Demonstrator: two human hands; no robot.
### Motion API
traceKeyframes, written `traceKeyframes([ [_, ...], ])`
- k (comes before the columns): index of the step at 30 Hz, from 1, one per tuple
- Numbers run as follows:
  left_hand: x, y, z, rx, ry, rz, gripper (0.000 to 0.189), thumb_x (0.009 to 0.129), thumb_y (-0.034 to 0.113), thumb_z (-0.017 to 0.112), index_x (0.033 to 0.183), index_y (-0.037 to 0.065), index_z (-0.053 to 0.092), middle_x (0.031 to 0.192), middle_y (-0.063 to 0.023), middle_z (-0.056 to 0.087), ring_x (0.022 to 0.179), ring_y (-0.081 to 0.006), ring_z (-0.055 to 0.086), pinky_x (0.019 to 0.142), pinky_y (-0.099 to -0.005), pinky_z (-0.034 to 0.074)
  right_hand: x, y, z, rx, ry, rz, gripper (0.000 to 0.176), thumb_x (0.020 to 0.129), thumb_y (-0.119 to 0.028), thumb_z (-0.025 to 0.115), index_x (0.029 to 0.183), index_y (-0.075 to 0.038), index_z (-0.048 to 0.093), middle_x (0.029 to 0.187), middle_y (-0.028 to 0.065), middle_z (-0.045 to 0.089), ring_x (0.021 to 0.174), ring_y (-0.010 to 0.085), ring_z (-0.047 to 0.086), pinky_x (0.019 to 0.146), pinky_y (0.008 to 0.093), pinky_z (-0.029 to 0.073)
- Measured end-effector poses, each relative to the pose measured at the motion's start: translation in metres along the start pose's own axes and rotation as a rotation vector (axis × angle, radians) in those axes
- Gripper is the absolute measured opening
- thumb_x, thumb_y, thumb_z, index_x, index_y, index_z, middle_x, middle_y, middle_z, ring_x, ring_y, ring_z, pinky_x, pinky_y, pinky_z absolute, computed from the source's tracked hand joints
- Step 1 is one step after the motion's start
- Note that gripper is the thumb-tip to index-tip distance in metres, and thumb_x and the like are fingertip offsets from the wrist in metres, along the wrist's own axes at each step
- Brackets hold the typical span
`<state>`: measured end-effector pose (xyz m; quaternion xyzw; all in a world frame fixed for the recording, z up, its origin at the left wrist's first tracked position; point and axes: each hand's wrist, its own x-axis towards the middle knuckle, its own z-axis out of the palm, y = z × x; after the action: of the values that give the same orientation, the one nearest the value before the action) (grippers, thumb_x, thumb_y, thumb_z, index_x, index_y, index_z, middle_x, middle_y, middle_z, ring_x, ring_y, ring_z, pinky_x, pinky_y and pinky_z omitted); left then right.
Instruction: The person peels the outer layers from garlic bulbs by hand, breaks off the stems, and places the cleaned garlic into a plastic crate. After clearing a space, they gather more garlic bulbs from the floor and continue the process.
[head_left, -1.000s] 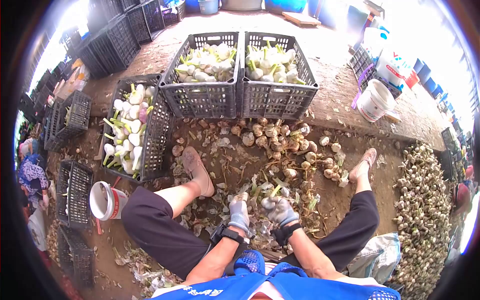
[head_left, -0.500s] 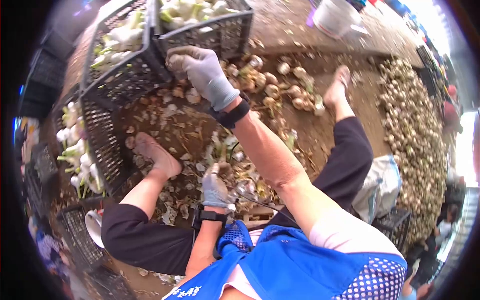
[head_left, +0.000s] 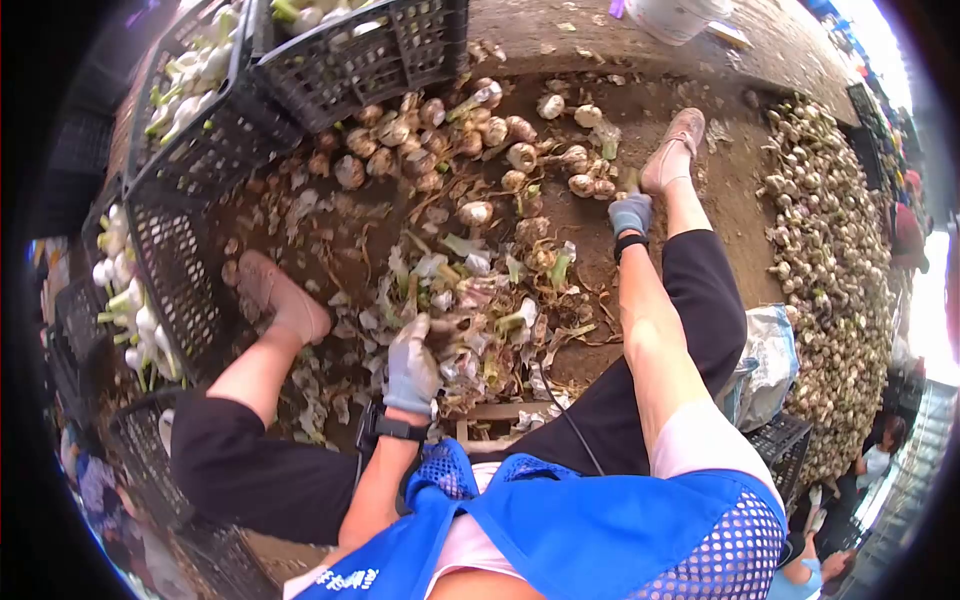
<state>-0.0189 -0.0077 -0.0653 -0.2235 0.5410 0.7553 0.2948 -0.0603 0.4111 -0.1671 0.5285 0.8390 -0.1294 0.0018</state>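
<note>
My right hand [head_left: 630,213], in a grey-blue glove, reaches down beside my right foot. Its fingertips are right at a cluster of garlic bulbs [head_left: 590,187] on the dirt, and I cannot tell whether they close on one. My left hand [head_left: 412,370], gloved the same way, is low in front of my body with its fingers curled together; what lies inside them is hidden. Just beyond it spreads a heap of garlic peelings and cut stalks [head_left: 480,320]. More unpeeled garlic bulbs [head_left: 430,140] lie further forward, near the crates.
Black plastic crates [head_left: 365,65] with cleaned white garlic [head_left: 195,75] stand at the front left. A large garlic pile [head_left: 830,290] runs along the right. A white sack [head_left: 763,365] lies by my right knee, and a white bucket [head_left: 675,15] stands at the far edge.
My right hand has swung from beside the crates to the bulbs by my right foot. My left hand stays low by the peelings. The view has shifted slightly.
</note>
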Motion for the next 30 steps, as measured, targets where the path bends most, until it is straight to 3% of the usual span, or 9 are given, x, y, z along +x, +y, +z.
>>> traceKeyframes([
  [5,-0.003,-0.003,0.008,-0.152,-0.045,-0.086,0.021,0.089,0.02,0.047,0.095,0.003,0.057,0.082,-0.009,0.061,0.068,-0.0177,0.061,0.055,-0.0268,0.049,-0.034,0.032,0.047,1.56,-0.602,0.673,0.019,0.074,-0.006,0.057,0.091,-0.012,0.062,0.073,0.0043,0.06,0.062,0.0185,0.055,0.051,0.0345,0.041],
  [9,-0.009,0.0,0.015,-0.202,-0.12,-0.041,0.026,0.089,0.025,0.049,0.103,0.004,0.054,0.089,-0.0115,0.059,0.069,-0.0237,0.061,0.058,-0.0326,0.053,-0.172,-0.058,-0.001,1.774,-0.639,0.399,0.018,0.076,-0.004,0.057,0.093,-0.007,0.061,0.079,0.0072,0.062,0.064,0.0157,0.057,0.055,0.026,0.046],
  [14,-0.008,0.016,0.008,-0.563,-0.263,-0.077,0.036,0.09,0.034,0.047,0.108,0.004,0.054,0.093,-0.0072,0.058,0.084,-0.0182,0.056,0.074,-0.0348,0.048,-0.314,-0.115,-0.069,1.341,-0.858,-0.187,0.036,0.073,0.001,0.06,0.108,0.0,0.054,0.092,0.0105,0.062,0.074,0.0159,0.06,0.063,0.0275,0.05],
  [15,-0.008,0.023,0.008,-0.676,-0.322,0.044,0.03,0.091,0.026,0.047,0.11,0.004,0.054,0.097,-0.0078,0.059,0.085,-0.0177,0.057,0.077,-0.0332,0.048,-0.328,-0.111,-0.07,1.082,-0.496,-0.593,0.038,0.073,0.001,0.06,0.111,0.0,0.055,0.098,0.0122,0.06,0.084,0.0158,0.059,0.075,0.0256,0.048],
  [17,-0.016,0.031,0.005,-0.741,-0.29,0.063,0.026,0.09,0.019,0.047,0.111,0.004,0.053,0.101,-0.0091,0.059,0.086,-0.0189,0.057,0.08,-0.031,0.048,-0.334,-0.104,-0.076,1.09,-0.444,-0.778,0.039,0.073,0.001,0.059,0.111,0.001,0.054,0.099,0.0112,0.061,0.084,0.0145,0.059,0.075,0.0248,0.048],
  [18,-0.025,0.039,0.007,-0.741,-0.361,0.107,0.028,0.089,0.017,0.049,0.113,0.003,0.052,0.105,-0.0101,0.058,0.09,-0.0207,0.057,0.08,-0.035,0.049,-0.331,-0.101,-0.094,1.269,-0.827,-0.443,0.037,0.074,0.002,0.058,0.111,0.001,0.054,0.098,0.0098,0.062,0.083,0.0124,0.059,0.073,0.0235,0.049],
  [19,-0.027,0.041,0.005,-0.733,-0.336,-0.044,0.031,0.088,0.016,0.048,0.116,0.003,0.05,0.11,-0.011,0.056,0.094,-0.0218,0.056,0.08,-0.0398,0.05,-0.322,-0.097,-0.111,1.299,-0.885,-0.391,0.032,0.079,-0.002,0.055,0.11,0.001,0.054,0.095,0.0091,0.063,0.08,0.0132,0.06,0.069,0.0242,0.05],
  [21,-0.035,0.048,0.012,-0.567,-0.514,0.154,0.031,0.088,0.015,0.048,0.117,0.003,0.049,0.113,-0.0115,0.055,0.096,-0.0223,0.056,0.079,-0.0438,0.05,-0.305,-0.089,-0.125,1.428,-0.841,-0.159,0.026,0.084,-0.009,0.053,0.108,0.0,0.056,0.092,0.0088,0.063,0.077,0.0144,0.061,0.065,0.0249,0.052],
  [30,-0.055,0.051,0.037,0.038,-0.35,0.477,0.034,0.083,0.003,0.057,0.116,-0.002,0.048,0.099,-0.007,0.058,0.081,-0.0109,0.058,0.074,-0.0243,0.05,-0.309,-0.084,-0.138,1.499,-0.953,-0.114,0.013,0.083,-0.014,0.059,0.089,-0.002,0.062,0.078,0.0037,0.064,0.061,0.0098,0.059,0.055,0.0223,0.049],
])
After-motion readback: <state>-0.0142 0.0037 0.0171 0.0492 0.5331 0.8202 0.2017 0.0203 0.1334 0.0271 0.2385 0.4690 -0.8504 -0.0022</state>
